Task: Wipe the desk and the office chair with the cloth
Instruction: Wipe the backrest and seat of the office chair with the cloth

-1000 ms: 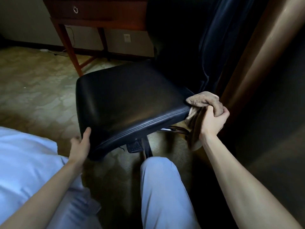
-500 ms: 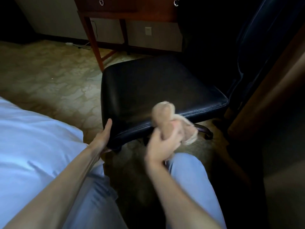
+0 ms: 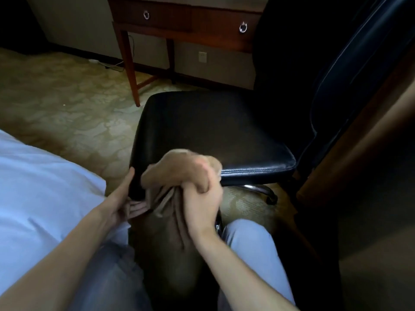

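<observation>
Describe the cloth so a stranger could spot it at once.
Find the black office chair in front of the wooden desk. At the seat's front edge, the right hand grips a bunched cloth. It is the only tan, crumpled thing there, soft against the smooth black seat.

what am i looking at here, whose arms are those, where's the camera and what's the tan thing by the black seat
No machine here: a person wears one wide-angle camera on the head, so every picture looks down at their own arms and knees. The right hand grips a tan cloth, bunched against the front edge of the black office chair seat. The left hand holds the seat's front corner, thumb up its side, fingers underneath. Behind stands the wooden desk with ring-pull drawers. White bedding lies at the left; patterned carpet covers the floor.
</observation>
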The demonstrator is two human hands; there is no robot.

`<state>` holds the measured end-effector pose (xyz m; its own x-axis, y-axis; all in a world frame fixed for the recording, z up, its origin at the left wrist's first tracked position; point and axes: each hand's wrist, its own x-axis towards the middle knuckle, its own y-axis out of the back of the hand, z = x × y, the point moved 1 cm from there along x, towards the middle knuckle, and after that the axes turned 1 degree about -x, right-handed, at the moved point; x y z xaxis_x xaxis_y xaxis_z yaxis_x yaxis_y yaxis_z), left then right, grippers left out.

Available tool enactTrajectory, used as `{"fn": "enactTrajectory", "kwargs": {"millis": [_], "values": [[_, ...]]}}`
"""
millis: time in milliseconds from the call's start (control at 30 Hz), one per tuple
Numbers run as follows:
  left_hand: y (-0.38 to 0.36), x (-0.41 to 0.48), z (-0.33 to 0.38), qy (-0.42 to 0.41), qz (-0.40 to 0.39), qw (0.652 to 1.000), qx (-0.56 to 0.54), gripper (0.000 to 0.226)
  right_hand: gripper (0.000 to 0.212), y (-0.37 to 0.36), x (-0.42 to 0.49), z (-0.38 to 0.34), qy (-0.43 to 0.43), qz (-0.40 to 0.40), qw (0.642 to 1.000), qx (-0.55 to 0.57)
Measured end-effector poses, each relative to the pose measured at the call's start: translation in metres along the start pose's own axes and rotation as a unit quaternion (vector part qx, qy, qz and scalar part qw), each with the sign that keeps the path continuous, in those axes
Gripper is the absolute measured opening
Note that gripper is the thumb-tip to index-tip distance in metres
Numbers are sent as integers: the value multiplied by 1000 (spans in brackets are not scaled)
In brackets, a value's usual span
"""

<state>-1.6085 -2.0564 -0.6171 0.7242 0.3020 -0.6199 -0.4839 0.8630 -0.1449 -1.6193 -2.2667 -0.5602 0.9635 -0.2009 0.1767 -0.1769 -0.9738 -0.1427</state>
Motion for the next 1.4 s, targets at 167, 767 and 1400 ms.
{"fn": "enactTrajectory", "kwargs": {"millis": [167, 767, 1400], "values": [[-3, 25, -3, -9, 90, 992, 84, 80, 55, 66, 62, -39, 31, 87, 996, -18], [-270, -43, -16, -391, -197, 820, 367, 86, 60, 188, 104, -64, 228, 250, 916, -214], [-284, -20, -16, -487, -34, 546, 682, 72, 60, 239, 136, -10, 198, 101, 911, -348]]}}
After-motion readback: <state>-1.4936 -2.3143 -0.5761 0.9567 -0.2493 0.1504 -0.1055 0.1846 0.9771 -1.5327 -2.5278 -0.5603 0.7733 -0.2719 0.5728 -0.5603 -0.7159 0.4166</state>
